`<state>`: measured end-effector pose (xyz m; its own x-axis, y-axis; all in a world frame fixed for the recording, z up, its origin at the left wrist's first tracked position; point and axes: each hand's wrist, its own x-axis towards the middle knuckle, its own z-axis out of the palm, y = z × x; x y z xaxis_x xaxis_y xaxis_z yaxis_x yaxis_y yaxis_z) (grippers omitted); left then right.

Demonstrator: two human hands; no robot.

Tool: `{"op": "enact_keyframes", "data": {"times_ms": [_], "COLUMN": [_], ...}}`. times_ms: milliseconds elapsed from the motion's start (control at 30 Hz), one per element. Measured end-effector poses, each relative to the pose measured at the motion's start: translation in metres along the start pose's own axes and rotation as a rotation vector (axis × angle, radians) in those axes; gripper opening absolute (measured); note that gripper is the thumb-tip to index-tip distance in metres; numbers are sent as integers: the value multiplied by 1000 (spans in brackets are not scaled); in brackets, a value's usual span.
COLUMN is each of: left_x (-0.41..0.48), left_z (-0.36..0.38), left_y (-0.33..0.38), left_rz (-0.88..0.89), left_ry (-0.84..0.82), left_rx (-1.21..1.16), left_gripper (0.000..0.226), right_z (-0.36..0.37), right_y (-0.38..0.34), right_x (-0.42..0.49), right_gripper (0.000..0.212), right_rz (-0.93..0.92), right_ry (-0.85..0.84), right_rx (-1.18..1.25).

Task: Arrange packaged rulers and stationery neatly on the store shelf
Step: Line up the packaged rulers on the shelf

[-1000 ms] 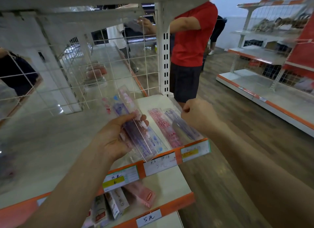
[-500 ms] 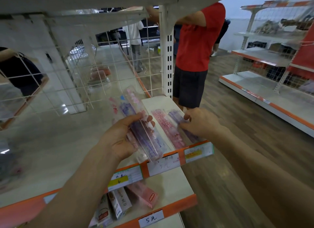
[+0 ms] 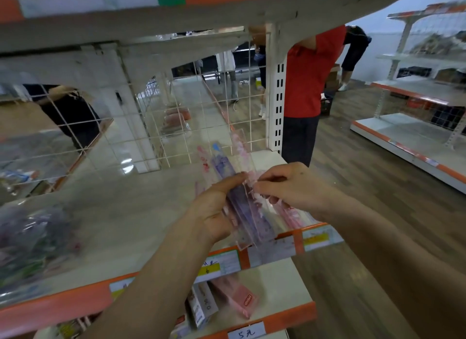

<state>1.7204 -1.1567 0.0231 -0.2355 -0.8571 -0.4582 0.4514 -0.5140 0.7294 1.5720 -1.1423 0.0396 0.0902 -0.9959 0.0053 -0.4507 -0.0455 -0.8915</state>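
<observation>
My left hand [image 3: 214, 210] grips a fanned stack of clear-packaged pink and purple rulers [image 3: 242, 192] from below, over the right end of the white shelf [image 3: 131, 217]. My right hand [image 3: 285, 184] pinches the right edge of one pink ruler in that stack, its fingers curled against my left fingertips. More packaged pink rulers [image 3: 292, 217] lie flat on the shelf under my right hand, partly hidden. The shelf's orange front strip [image 3: 242, 258] carries price labels.
A white wire grid [image 3: 176, 126] backs the shelf, and a slotted upright post [image 3: 277, 99] stands at its right end. A person in a red shirt [image 3: 310, 78] stands just past the post. Boxed items [image 3: 234, 298] lie on the lower shelf. Plastic-wrapped goods [image 3: 30, 237] lie left.
My right hand has left the rulers lying on the shelf and come left to the stack in my left hand, taking hold of a ruler. The camera view has dropped closer to the shelf.
</observation>
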Motion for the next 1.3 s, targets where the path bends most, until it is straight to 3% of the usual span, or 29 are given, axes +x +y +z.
{"op": "enact_keyframes", "data": {"times_ms": [167,367,567,733,833,900,1000,1067,1167,1233,1300], "left_x": [-1,4,4,4,3,3,4,4,4,4,5], "left_z": [-10,-26,-25,-14,-5,-1,3,4,4,4,4], "left_y": [5,11,6,-4,-6,-5,-3,-4,-4,-3,-2], "left_rz": [12,50,34,-13,-27,-24,-21,-36,-46,-48,-58], "left_ry": [6,40,17,-23,-42,-47,-35,-32,-24,-17,-6], "left_rx": [-60,-114,-138,-98,-94,-82,-56,-44,-47,-87,-112], "left_gripper": [12,13,14,15,13,14,12,11,23,36,33], "right_z": [-10,-28,-28,-17,-10,-5,6,11,9,5,3], "right_y": [5,18,28,15,8,8,16,17,12,9,10], "right_x": [4,8,8,2,-3,-4,-2,-2,-2,-2,0], "right_gripper": [9,8,8,14,5,6,9,15,33,31,25], "right_rz": [66,124,126,107,66,17,-164,-228,-192,-134,-140], "right_ry": [25,138,115,48,32,84,194,224,125,-2,-46], "right_rx": [142,59,52,206,199,69,-564,-741,-625,-407,-319]}}
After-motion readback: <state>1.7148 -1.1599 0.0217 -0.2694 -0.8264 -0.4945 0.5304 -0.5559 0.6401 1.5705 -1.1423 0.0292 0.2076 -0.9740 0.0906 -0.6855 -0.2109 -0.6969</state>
